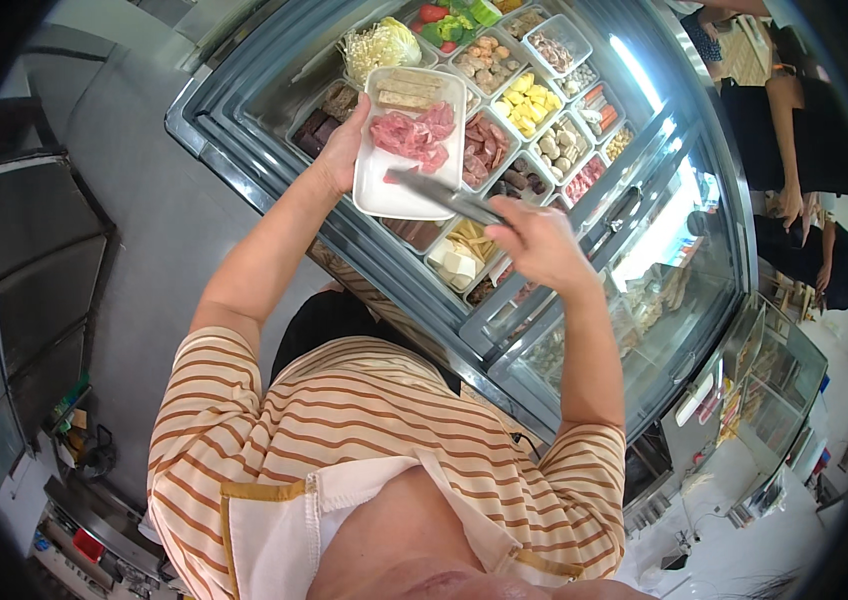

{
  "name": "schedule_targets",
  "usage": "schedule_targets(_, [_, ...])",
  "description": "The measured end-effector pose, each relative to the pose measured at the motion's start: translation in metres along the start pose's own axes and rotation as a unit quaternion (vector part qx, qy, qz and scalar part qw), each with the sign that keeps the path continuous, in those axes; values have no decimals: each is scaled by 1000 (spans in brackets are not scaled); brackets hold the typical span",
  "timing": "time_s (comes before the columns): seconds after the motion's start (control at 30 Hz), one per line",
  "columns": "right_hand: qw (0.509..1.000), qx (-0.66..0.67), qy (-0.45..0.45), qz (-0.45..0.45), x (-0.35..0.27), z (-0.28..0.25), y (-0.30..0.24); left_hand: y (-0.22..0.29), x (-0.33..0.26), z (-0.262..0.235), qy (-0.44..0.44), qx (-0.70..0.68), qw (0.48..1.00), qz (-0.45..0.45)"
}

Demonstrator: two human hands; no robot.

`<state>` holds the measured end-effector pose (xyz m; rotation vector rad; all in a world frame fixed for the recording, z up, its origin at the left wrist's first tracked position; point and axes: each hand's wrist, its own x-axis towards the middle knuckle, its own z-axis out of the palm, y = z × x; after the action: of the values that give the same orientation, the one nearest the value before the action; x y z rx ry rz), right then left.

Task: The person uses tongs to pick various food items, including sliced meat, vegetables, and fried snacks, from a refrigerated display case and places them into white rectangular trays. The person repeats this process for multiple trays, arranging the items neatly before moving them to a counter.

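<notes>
My left hand (343,150) grips the left edge of a white plastic tray (389,198), held over the food case. Slices of raw pink meat (412,137) lie in the tray's middle, and pale tan strips (409,90) sit at its far end. In my right hand (544,245) is a pair of metal tongs (449,195), pointing left. The tongs' tips reach over the near part of the tray, beside a small scrap of pink meat. Whether the tips touch it, I cannot tell.
Below the tray, the display case (244,175) holds several tubs: yellow chunks (528,104), sliced sausage (485,150), tofu (458,268), cabbage with enoki (381,48). A glass sliding lid (604,310) covers its right part. Other people (794,130) are at the far right.
</notes>
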<state>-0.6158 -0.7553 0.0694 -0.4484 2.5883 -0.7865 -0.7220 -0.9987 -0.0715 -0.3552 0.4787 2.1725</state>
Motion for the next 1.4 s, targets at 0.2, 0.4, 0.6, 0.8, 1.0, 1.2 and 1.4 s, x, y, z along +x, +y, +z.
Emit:
schedule_targets(0.2, [993, -96, -19, 67, 43, 11, 0, 10, -9, 10, -12, -7, 1000, 4])
schedule_targets(0.4, [976, 186, -35, 112, 23, -25, 14, 34, -36, -4, 41, 19, 994, 97])
schedule_targets(0.6, [962, -133, -126, 204, 61, 37, 51, 71, -80, -22, 74, 22, 978, 193])
schedule_targets(0.8, [956, -119, -140, 227, 135, 131, 56, 76, -128, -34, 84, -21, 970, 228])
schedule_targets(1.0, [960, -115, -81, 242, 148, 186, 65, 59, -138, -34, 119, -47, 960, 248])
schedule_targets(1.2, [965, -127, -60, 222, 131, 204, 57, 55, -142, -37, 121, -54, 955, 267])
schedule_targets(1.4, [964, -48, -72, 252, 125, 201, 65, 54, -145, -39, 121, -39, 955, 266])
